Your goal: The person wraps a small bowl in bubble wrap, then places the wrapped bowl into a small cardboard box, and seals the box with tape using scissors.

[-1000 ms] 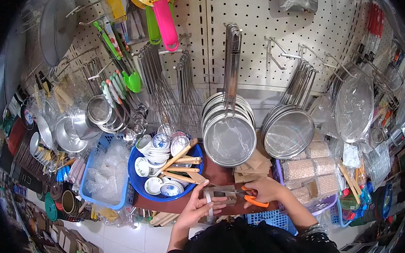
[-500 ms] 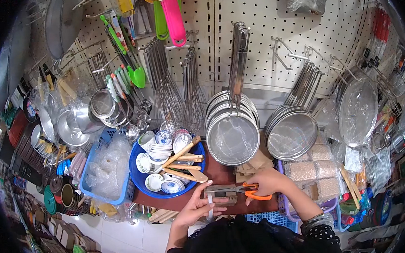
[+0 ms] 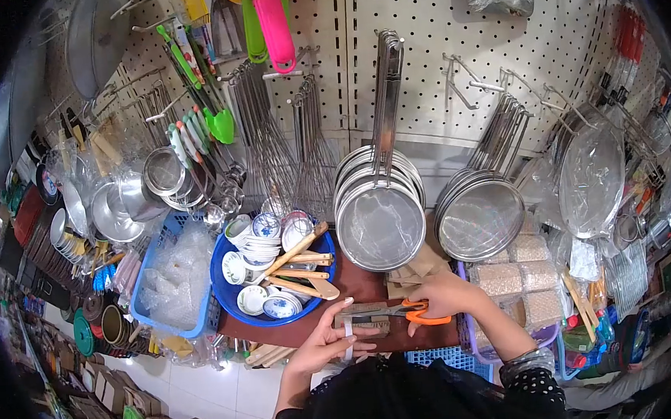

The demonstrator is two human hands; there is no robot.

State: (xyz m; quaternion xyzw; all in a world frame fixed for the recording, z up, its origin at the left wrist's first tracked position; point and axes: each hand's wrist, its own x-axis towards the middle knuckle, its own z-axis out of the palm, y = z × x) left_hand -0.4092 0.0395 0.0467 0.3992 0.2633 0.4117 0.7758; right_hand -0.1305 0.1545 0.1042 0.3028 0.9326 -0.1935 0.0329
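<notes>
My right hand [image 3: 444, 299] grips a pair of scissors [image 3: 419, 314] by their orange handles, with the blades pointing left. The blades reach the fingers of my left hand [image 3: 331, 342], which pinches a narrow white strip [image 3: 348, 338] hanging downward. Whether the blades touch the strip is too small to tell. Beneath the blades, small brown cardboard pieces [image 3: 373, 325] lie on the reddish-brown table [image 3: 348, 275].
Left of my hands stands a blue basin [image 3: 218, 284] of small bowls and wooden-handled tools, beside a blue basket [image 3: 143, 297] of bubble wrap. A purple basket [image 3: 477, 347] holds wrapped packs on the right. Strainers [image 3: 381, 226] and whisks [image 3: 265, 144] hang from the pegboard ahead.
The scissors' handles have come closer together and the blades have closed. My left hand keeps its pinch on the strip. The whole view has shifted slightly.
</notes>
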